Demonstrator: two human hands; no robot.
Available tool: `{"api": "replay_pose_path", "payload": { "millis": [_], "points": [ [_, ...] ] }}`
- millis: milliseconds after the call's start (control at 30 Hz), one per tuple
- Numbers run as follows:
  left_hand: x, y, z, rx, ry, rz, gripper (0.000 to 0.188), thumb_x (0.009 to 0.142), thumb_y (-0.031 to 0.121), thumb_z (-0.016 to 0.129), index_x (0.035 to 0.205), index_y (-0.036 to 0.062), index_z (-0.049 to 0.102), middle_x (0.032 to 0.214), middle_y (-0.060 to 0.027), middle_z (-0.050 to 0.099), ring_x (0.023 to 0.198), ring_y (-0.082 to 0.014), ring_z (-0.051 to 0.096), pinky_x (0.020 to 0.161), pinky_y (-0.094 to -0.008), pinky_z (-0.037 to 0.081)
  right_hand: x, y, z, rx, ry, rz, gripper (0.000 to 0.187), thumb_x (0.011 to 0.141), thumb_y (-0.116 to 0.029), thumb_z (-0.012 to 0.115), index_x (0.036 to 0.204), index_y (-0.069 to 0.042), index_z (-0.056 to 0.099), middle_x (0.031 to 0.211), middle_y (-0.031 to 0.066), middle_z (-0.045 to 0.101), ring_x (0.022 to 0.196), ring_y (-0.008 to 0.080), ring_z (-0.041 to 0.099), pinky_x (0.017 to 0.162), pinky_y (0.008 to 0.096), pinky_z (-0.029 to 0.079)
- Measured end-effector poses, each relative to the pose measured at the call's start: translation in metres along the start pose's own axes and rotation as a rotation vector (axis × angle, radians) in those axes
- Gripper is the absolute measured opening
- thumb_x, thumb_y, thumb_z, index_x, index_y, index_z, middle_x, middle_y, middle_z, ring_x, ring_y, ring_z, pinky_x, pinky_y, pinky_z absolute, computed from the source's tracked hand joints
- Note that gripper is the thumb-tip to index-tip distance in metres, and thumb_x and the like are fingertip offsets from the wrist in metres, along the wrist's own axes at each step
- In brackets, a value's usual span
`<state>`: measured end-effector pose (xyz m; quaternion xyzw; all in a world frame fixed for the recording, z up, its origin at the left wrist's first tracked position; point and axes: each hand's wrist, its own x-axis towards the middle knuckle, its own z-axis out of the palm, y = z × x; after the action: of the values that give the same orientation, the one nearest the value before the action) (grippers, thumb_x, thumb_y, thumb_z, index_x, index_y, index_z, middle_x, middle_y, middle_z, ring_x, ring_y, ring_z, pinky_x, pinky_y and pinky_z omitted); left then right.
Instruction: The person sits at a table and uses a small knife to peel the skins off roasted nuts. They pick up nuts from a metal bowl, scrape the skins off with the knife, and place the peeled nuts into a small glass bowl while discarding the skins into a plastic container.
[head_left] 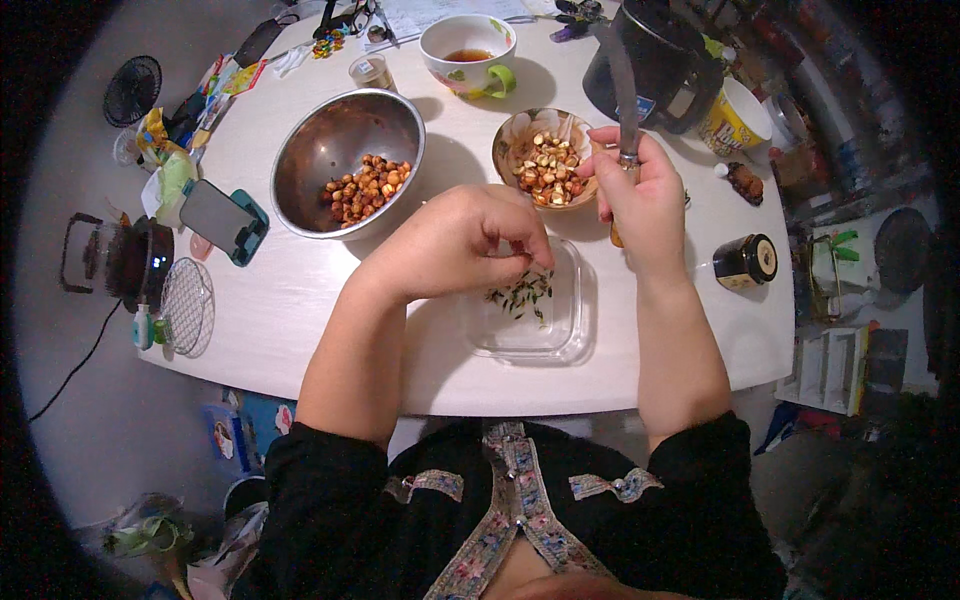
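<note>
My left hand (465, 240) is closed in a pinch over a square clear glass container (578, 335); what its fingertips hold, if anything, is hidden. Small green sprouts (522, 300) lie inside the container. In my right hand (648, 205) a knife (625, 95) is gripped, blade pointing up and away from me. That hand's fingertips reach the right rim of a patterned bowl (508, 132), which holds split, pale-centred seeds (550, 165) with reddish-brown skins, resembling lotus seeds. Farther left, a steel mixing bowl (305, 135) contains whole brown seeds (368, 190).
A cup of dark liquid (468, 40) stands behind the bowls. At the back right is a black pot (660, 60) beside a yellow tub (735, 115). A dark jar (745, 262) lies right. Leftward are a phone on a stand (228, 222) and a wire rack (188, 305).
</note>
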<state>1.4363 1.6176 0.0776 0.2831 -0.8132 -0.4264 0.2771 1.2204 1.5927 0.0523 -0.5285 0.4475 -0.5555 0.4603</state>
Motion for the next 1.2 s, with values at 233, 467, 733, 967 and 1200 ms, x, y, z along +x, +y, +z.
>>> {"api": "replay_pose_path", "payload": {
  "millis": [233,467,733,967,1200],
  "points": [
    [-0.002,0.001,-0.004,0.046,0.012,-0.009,0.007,0.085,0.009,0.069,0.086,0.0021,0.072,0.086,-0.0072,0.069,0.084,-0.0193,0.065,0.077,-0.0322,0.050,-0.001,0.000,0.002,0.001,0.012,-0.022,0.015,0.092,-0.008,0.060,0.107,-0.002,0.060,0.079,0.0047,0.068,0.052,0.0019,0.050,0.046,0.0182,0.041],
    [-0.002,0.001,0.001,-0.315,0.070,-0.183,0.009,0.091,0.004,0.065,0.095,-0.0025,0.070,0.094,-0.0061,0.069,0.089,-0.0118,0.065,0.079,-0.0257,0.053,-0.004,-0.003,0.004,0.020,-0.010,0.000,0.016,0.095,-0.005,0.057,0.111,-0.001,0.058,0.085,0.0059,0.064,0.055,0.0020,0.047,0.050,0.0163,0.038],
    [-0.005,0.005,-0.002,-0.134,0.066,-0.053,0.007,0.081,0.006,0.076,0.086,0.0028,0.072,0.084,-0.0052,0.070,0.080,-0.0145,0.063,0.072,-0.0282,0.049,-0.006,-0.001,0.010,0.006,0.001,-0.051,0.011,0.092,-0.005,0.061,0.103,-0.003,0.060,0.081,0.0014,0.065,0.056,0.0030,0.053,0.049,0.0196,0.041],
    [0.002,0.012,-0.004,0.144,-0.003,0.214,0.011,0.075,0.005,0.078,0.082,0.0051,0.070,0.083,-0.0050,0.067,0.082,-0.0216,0.061,0.076,-0.0342,0.049,-0.007,0.005,0.009,-0.090,0.016,-0.154,0.008,0.090,-0.002,0.063,0.097,-0.001,0.060,0.091,0.0047,0.065,0.081,0.0055,0.060,0.071,0.0224,0.051],
    [-0.005,0.016,0.000,0.012,-0.011,-0.001,0.012,0.080,0.004,0.076,0.090,0.0043,0.072,0.089,-0.0054,0.068,0.089,-0.0183,0.063,0.079,-0.0316,0.050,-0.011,-0.001,0.010,-0.112,-0.001,-0.164,0.007,0.090,-0.002,0.062,0.096,0.000,0.059,0.089,0.0056,0.066,0.080,0.0095,0.062,0.072,0.0263,0.052]
  ]
}}
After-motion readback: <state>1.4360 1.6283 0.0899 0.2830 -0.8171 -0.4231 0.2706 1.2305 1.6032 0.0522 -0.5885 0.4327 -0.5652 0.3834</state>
